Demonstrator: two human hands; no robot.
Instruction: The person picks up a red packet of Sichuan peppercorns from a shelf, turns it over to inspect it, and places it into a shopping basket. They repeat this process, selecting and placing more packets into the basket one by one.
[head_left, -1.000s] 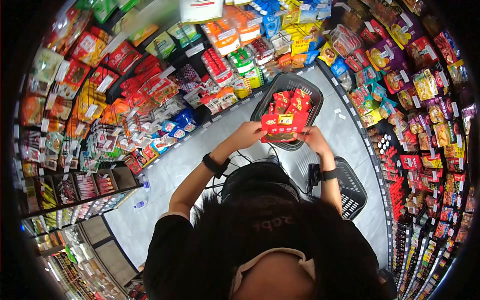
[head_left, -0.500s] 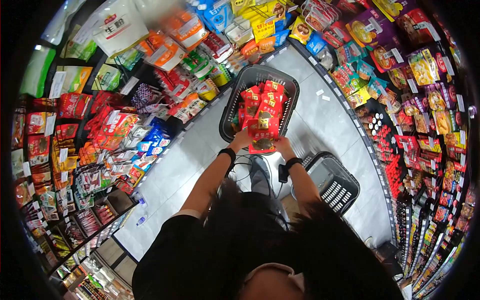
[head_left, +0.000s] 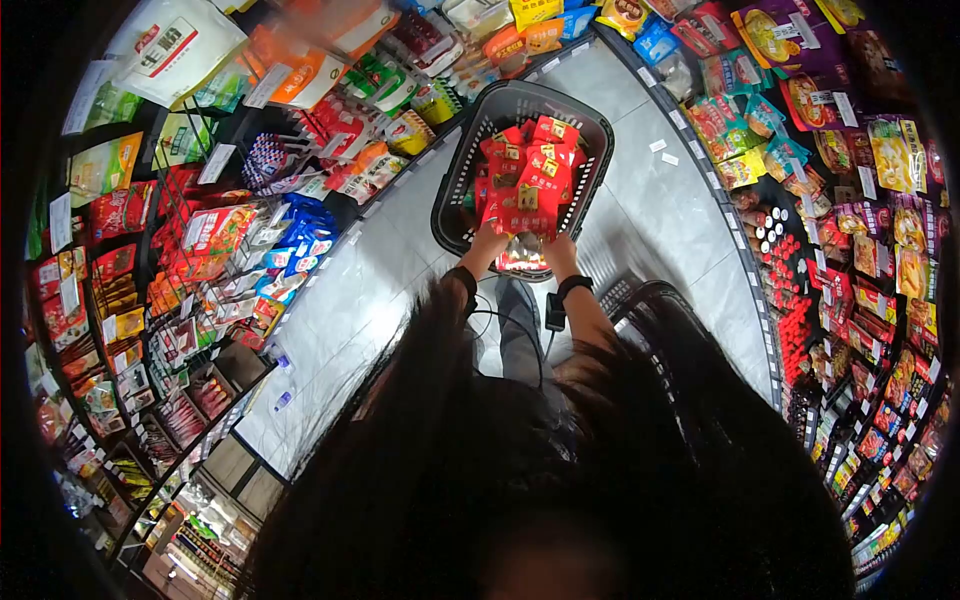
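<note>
A black shopping basket (head_left: 598,150) sits in front of me with several red snack packets (head_left: 540,160) heaped in it. At its near side, my left hand (head_left: 485,250) grips the left edge of a red packet (head_left: 522,212) that has gold lettering. The right edge of the same packet is in my right hand (head_left: 562,256), its fingers closed. The packet overlaps the heap in this view, and its lower part shows a pale, shiny patch between my hands. Black bands circle both wrists.
Beside my right leg stands a second dark basket (head_left: 625,296), largely covered by hair. Shelves of bagged foods curve along both sides, with a white bag (head_left: 172,50) at upper left. Price tags (head_left: 663,151) lie on the grey tiled floor (head_left: 690,240).
The packet has tilted and moved slightly up toward the heap, both hands with it. My head has leaned forward, so hair now covers more of the second basket.
</note>
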